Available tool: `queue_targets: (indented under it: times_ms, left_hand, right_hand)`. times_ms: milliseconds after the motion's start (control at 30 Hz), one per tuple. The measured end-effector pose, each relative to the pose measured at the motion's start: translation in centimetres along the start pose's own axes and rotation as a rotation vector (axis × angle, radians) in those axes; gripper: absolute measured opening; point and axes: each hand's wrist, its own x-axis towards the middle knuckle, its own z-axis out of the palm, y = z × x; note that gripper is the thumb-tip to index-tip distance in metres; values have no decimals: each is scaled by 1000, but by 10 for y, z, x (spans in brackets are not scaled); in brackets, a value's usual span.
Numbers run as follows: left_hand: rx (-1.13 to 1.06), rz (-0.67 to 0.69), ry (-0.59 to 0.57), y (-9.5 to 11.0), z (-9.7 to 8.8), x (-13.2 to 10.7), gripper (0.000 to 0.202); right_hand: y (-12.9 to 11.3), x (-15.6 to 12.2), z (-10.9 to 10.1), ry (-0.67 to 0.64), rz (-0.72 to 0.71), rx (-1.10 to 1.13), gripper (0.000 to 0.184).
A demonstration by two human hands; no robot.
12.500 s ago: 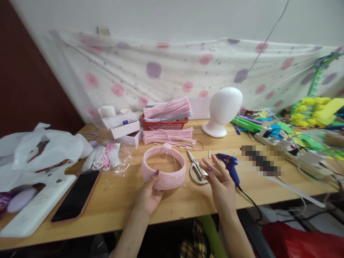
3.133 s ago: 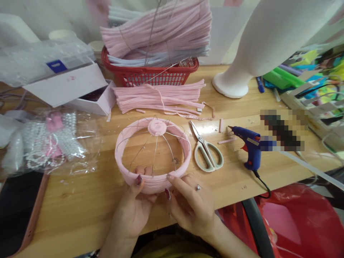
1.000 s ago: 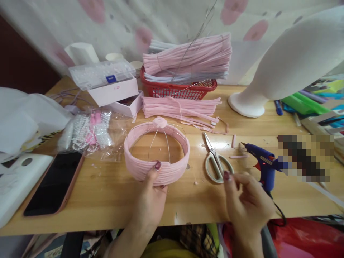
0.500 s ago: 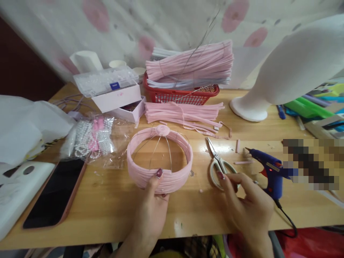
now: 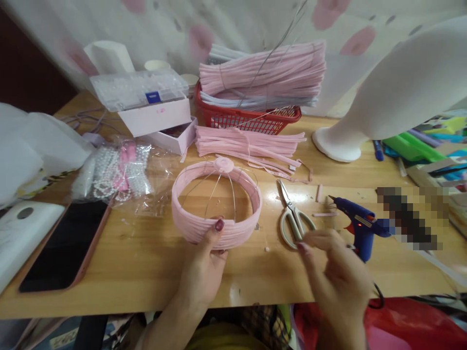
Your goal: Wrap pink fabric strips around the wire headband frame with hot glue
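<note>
My left hand [image 5: 204, 277] grips the near side of a round pink hat frame [image 5: 215, 238], thumb inside the band and fingers underneath. The band looks wound from fuzzy pipe cleaners; thin wires arch from it to a small pink disc [image 5: 224, 165] at the back. To the right, my right hand [image 5: 337, 277] hovers in front of the handles of a pair of scissors [image 5: 290, 214]. Its thumb and fingertips are drawn together and slightly blurred; whatever they hold, if anything, cannot be made out. Beside that hand lies a blue glue gun [image 5: 359, 226] with a red light.
A pink pipe-cleaner bundle [image 5: 251, 148] lies behind the frame; a red basket [image 5: 248, 119] holds more. Left are a phone [image 5: 65, 245], bagged pearl beads [image 5: 124, 170] and boxes [image 5: 156, 116]. A white mannequin form [image 5: 386, 102] stands at the right rear. Pink scraps [image 5: 324, 214] lie near the scissors.
The view has tipped down and shifted slightly, so the table appears higher. My left hand keeps its grip on the hat frame. My right hand's fingers have curled in more, still near the scissors.
</note>
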Motion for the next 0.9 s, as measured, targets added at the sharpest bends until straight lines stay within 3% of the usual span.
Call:
queue_targets:
  times_ms: [33, 167, 233, 367, 533, 767, 900]
  left_hand:
    - [12, -3, 2, 0, 0, 0, 52]
    - [79, -5, -60, 3, 1, -1, 54]
    - [90, 7, -96, 5, 2, -1, 57]
    - [41, -20, -88, 7, 5, -1, 65]
    - [-6, -39, -85, 10, 9, -2, 65]
    - [-91, -14, -63, 11, 11, -7, 28]
    - [-81, 25, -87, 10, 14, -12, 31]
  right_hand:
    - [-9, 4, 9, -21, -49, 8, 7]
    - [-37, 16, 38, -65, -203, -78, 39]
    - [-43, 18, 45, -109, -227, -111, 39]
    - [-40, 20, 44, -212, -265, -117, 32]
    - [-35, 23, 39, -389, -316, -121, 43]
    - [-38, 25, 46, -254, -354, -174, 42]
    - [-44, 26, 41, -254, -371, -154, 42]
